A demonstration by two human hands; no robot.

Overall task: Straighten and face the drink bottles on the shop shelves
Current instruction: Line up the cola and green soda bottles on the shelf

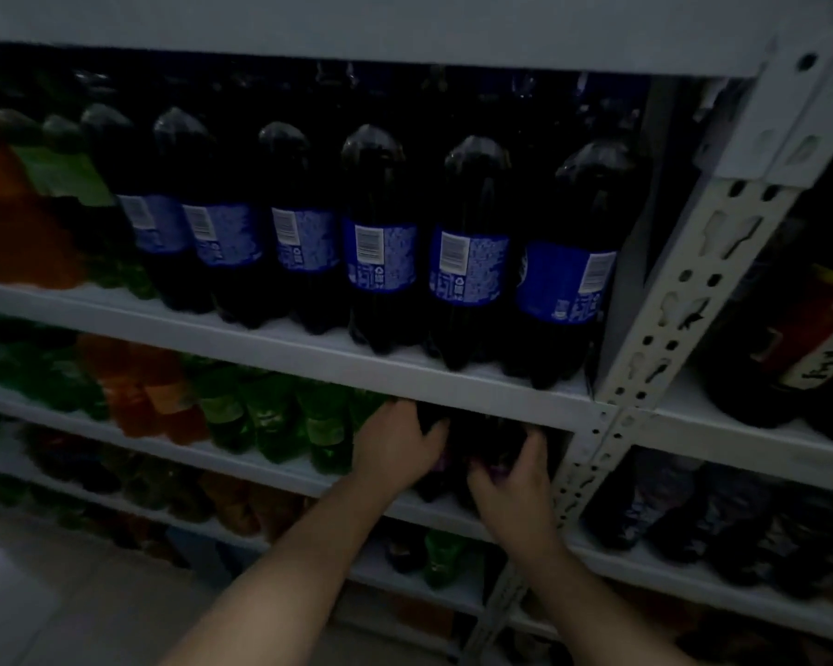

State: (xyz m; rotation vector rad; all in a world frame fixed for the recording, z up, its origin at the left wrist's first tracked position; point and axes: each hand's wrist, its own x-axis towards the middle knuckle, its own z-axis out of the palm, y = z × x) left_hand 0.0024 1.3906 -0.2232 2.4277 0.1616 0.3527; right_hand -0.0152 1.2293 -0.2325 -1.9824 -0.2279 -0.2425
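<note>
The scene is dim. On the second shelf (241,466), at its right end, stand dark bottles with purple labels (477,444). My left hand (397,447) wraps the left side of one dark bottle. My right hand (513,478) grips a neighbouring dark bottle from the right. Both hands reach under the shelf board above. On that upper shelf (309,343) a row of large dark cola bottles with blue labels (383,242) shows mostly barcodes to the front; the rightmost one (568,271) is turned differently.
Green bottles (270,415) and orange bottles (150,391) fill the second shelf to the left of my hands. A perforated grey upright post (645,358) stands right of my hands. More dark bottles (693,511) sit in the bay beyond it. Lower shelves hold mixed bottles.
</note>
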